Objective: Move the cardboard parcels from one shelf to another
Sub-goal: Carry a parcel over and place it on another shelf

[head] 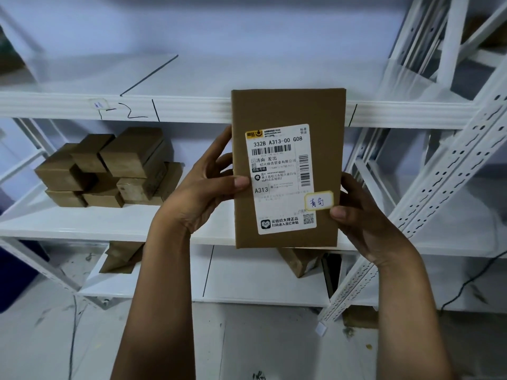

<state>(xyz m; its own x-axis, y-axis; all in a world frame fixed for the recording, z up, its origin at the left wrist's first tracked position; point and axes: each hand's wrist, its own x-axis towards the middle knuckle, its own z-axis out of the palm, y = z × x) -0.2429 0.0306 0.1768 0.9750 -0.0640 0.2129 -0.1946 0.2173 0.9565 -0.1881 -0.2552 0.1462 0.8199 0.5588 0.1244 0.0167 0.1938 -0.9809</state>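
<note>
A flat brown cardboard parcel (285,111) with a white shipping label is held upright in front of the white shelving, its label facing me. My left hand (208,182) grips its left edge with the thumb on the label. My right hand (356,215) grips the lower right edge, thumb on the front. A pile of several small cardboard parcels (109,168) sits on the middle shelf (82,223) at the left. Two more parcels lie on the lowest shelf: one (120,256) at the left and one (299,261) partly hidden behind the held parcel.
The upper shelf (192,78) has handwritten marks on its front rail and black divider lines. A perforated white upright (428,193) slants down the right side. A black cable (472,278) hangs at the lower right. Grey floor lies below.
</note>
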